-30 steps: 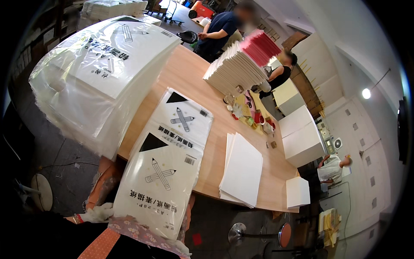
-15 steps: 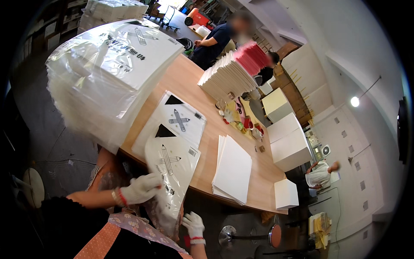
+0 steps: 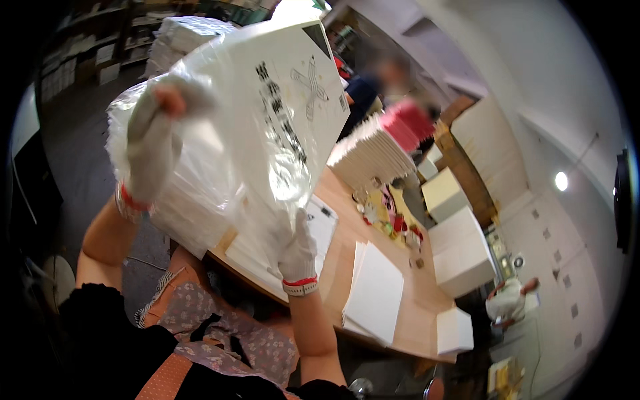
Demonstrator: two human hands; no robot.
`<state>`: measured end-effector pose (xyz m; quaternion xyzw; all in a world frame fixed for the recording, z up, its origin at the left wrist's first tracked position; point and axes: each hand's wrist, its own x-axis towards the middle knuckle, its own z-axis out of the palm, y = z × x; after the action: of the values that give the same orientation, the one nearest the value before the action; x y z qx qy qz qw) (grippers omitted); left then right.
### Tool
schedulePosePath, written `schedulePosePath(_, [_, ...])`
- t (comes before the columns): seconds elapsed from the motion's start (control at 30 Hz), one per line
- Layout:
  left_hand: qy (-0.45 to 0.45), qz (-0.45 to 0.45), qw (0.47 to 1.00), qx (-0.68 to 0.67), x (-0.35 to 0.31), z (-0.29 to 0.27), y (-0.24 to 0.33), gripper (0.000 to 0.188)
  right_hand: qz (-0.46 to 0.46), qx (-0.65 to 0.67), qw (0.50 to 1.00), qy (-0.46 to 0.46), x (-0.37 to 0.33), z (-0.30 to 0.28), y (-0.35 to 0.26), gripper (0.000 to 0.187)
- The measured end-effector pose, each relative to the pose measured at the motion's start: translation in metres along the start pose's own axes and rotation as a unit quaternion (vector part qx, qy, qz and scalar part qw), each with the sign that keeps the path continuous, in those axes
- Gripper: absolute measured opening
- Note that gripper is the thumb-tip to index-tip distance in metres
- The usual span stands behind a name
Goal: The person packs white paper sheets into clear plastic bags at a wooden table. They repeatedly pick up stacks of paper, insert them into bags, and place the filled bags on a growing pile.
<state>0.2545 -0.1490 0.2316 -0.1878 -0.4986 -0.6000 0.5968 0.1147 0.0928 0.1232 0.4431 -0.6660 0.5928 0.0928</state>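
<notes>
A clear plastic bag holding a flat white pack with crossed pencils printed on it (image 3: 300, 100) is lifted, tilted, in front of a tall stack of similar bagged packs (image 3: 180, 220). Raised at its left, my left hand (image 3: 153, 150), in a white knit glove with bare fingertips, grips the loose film; motion blurs the fingers. My gloved right hand (image 3: 295, 250) is closed on the bag's lower edge. Under it, another bagged pack (image 3: 321, 230) lies on the wooden table (image 3: 340, 287), partly hidden.
White sheets (image 3: 377, 293) lie on the table's right part. Beyond them are small craft items (image 3: 393, 217), white boxes (image 3: 460, 250) and a tall pile of white and pink sheets (image 3: 380, 147). A person (image 3: 363, 97) is behind the table; another (image 3: 510, 300) stands far right.
Both hands have risen from the near table edge, lifting a bagged pack up and away toward the stack. The right hand, earlier low beside the table, now grips the bag.
</notes>
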Motion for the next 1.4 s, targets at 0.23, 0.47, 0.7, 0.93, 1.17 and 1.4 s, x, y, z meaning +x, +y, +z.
schedulePosePath(0.23, [0.146,-0.123,0.978,0.079,0.004,-0.175,-0.050,0.015,0.387,0.388,0.821,-0.158,0.012,0.082,-0.045,0.029])
schedulePosePath(0.47, [0.213,-0.416,0.825,0.317,-0.289,-0.245,-0.083,0.012,0.553,0.167,0.799,-0.167,-0.169,0.029,0.058,0.032])
schedulePosePath(0.7, [-0.345,-0.469,0.540,0.607,-0.330,-0.152,-0.104,0.044,0.598,-0.066,0.798,0.004,-0.285,-0.113,0.083,0.035])
schedulePosePath(0.93, [-0.614,-0.291,0.467,0.566,-0.326,-0.106,-0.145,0.045,0.419,-0.554,0.681,-0.232,-0.311,-0.116,0.133,0.064])
schedulePosePath(1.17, [-0.612,-0.253,0.483,0.573,-0.335,-0.119,-0.127,0.029,0.341,-0.556,0.742,-0.159,-0.336,-0.110,0.134,0.025])
schedulePosePath(1.4, [-0.482,-0.235,0.665,0.519,-0.300,-0.118,-0.104,0.017,0.406,-0.437,0.800,-0.059,-0.321,-0.118,0.117,0.030])
